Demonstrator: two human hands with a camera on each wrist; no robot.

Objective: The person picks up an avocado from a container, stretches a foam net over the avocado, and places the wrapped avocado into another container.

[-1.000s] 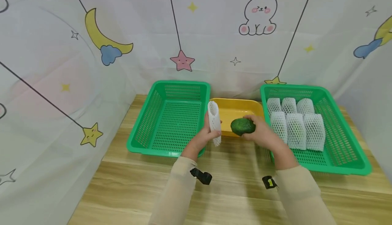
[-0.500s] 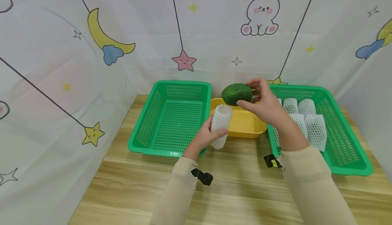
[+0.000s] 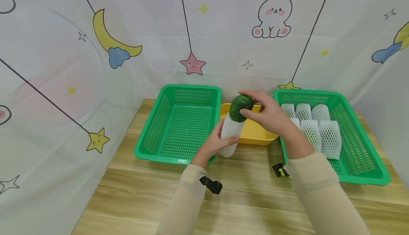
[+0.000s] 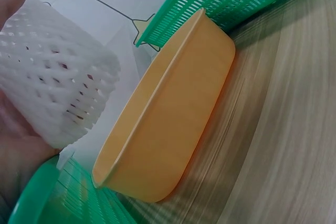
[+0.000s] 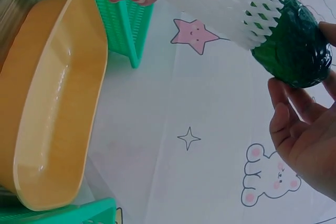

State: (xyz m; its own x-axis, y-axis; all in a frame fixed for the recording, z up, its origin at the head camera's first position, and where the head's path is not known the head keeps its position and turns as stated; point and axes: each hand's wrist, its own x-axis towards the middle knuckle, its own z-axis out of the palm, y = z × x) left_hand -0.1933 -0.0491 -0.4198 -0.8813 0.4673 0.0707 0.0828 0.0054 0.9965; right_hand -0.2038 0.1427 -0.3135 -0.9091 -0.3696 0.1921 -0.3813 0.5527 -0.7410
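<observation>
My left hand (image 3: 214, 143) grips a white foam net sleeve (image 3: 230, 132), held upright and leaning a little to the right. Fingers of my right hand (image 3: 266, 112) pinch a dark green avocado (image 3: 241, 108) by its upper end. The lower end of the avocado is inside the sleeve's top opening; in the right wrist view green shows through the mesh beside the bare part of the avocado (image 5: 294, 45). In the left wrist view the sleeve's far end (image 4: 79, 93) hangs open, with the avocado out of sight.
Behind the hands stands a yellow tray (image 3: 255, 132). To the left is a green basket (image 3: 179, 132) with nothing in it. Another green basket (image 3: 361, 171) at the right holds several net-wrapped items (image 3: 330, 139). A printed curtain (image 3: 153, 22) hangs behind the wooden table (image 3: 243, 199).
My right hand lifted the avocado from by the yellow tray, moved it left, and tipped its end into the sleeve. My left hand turned the sleeve slightly, its opening rising toward the avocado.
</observation>
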